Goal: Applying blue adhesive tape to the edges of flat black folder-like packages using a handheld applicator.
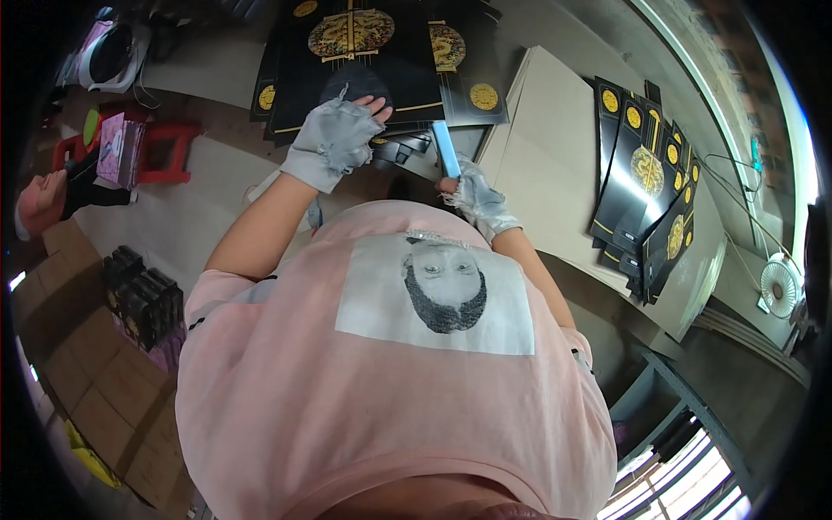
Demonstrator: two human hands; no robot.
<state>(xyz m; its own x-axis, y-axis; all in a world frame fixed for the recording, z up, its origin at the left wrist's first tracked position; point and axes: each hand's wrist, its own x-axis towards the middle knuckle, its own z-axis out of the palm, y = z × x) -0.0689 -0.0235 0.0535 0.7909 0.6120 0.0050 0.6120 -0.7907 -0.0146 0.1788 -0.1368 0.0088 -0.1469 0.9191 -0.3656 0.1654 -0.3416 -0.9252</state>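
Observation:
My left hand (334,139), in a worn grey fingerless glove, lies over the near edge of a stack of black printed sheets (399,78). Its fingers reach out to the right, and nothing shows in its grasp. The sheets bear gold round emblems. My right hand (479,198), gloved the same way, grips a flat light-blue bar (445,149) that points up toward the sheets' near edge. Most of that hand's fingers are hidden. Between my hands, just below the sheets, is a black object (401,149) whose kind I cannot make out.
On a pale board (550,130) at the right, more black-and-gold sheets (637,165) lie fanned out. A small white fan (780,286) stands beyond them. To the left are a red stool (165,152), a pink stack (120,149), black bundles (143,295) and brown cardboard (95,407).

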